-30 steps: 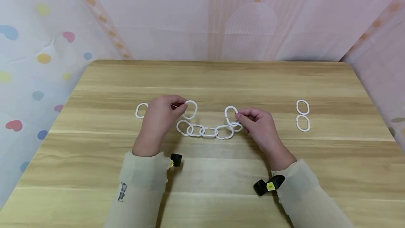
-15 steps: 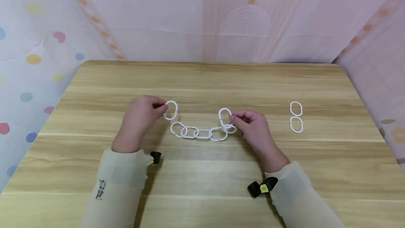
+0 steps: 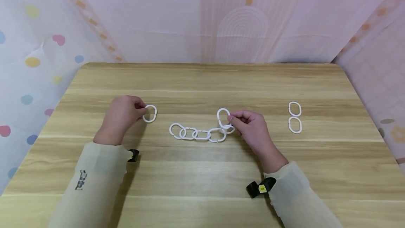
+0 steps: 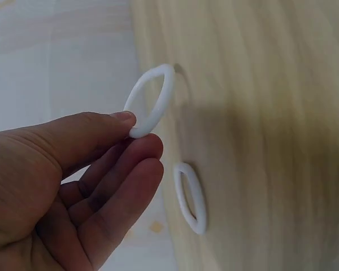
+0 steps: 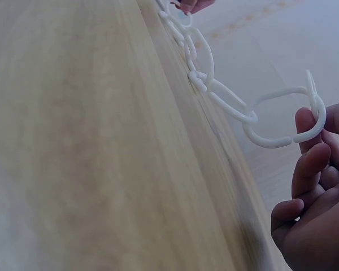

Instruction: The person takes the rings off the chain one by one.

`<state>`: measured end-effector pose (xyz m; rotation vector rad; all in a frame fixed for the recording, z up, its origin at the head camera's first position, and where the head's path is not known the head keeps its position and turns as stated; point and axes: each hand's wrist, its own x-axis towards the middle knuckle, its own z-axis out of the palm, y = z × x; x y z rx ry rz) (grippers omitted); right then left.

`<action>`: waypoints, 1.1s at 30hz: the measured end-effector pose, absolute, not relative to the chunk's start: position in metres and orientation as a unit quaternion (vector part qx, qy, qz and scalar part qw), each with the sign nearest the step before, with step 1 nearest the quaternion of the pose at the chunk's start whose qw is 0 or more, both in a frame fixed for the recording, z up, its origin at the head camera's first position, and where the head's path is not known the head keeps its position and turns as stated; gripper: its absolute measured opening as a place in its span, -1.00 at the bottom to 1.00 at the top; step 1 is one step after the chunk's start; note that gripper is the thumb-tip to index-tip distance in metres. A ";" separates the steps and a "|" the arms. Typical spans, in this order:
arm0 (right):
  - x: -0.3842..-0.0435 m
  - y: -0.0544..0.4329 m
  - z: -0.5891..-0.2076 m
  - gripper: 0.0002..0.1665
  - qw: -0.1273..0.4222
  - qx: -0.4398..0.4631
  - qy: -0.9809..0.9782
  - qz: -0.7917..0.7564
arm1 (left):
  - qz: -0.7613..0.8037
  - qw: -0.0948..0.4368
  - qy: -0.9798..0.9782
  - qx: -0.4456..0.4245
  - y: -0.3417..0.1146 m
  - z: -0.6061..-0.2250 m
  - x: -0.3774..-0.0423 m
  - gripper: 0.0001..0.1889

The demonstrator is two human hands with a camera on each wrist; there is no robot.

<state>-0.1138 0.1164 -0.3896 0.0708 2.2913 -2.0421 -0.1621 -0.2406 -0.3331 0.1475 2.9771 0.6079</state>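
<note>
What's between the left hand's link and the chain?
Just bare tabletop shows between the link, pinched by the left hand, and the chain, per the head view.

A wooden table (image 3: 202,178) with pale, streaky grain and rounded far corners fills the lower frame, a soft sheen at its lower middle. Behind it, a pinkish, creased curtain (image 3: 158,17) spans the top, printed with an arch (image 3: 242,22) at upper centre, orange dashes (image 3: 93,21) at upper left, and coloured dots (image 3: 32,62) down the left edge.
</note>
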 end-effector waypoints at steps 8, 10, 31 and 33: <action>-0.113 0.112 -0.390 -0.77 0.037 0.022 0.746 -0.664 | 0.183 0.085 0.979 0.017 -0.250 -0.339 -0.168 -0.84; -0.113 0.112 -0.390 -0.78 0.037 0.023 0.747 -0.664 | 0.180 0.094 0.979 0.008 -0.252 -0.338 -0.169 -0.82; -0.111 0.110 -0.387 -0.79 0.046 0.011 0.740 -0.671 | 0.153 0.057 0.986 0.010 -0.254 -0.347 -0.161 -0.90; -0.111 0.110 -0.387 -0.80 0.047 0.010 0.741 -0.670 | 0.157 0.035 0.987 0.018 -0.249 -0.348 -0.154 -0.90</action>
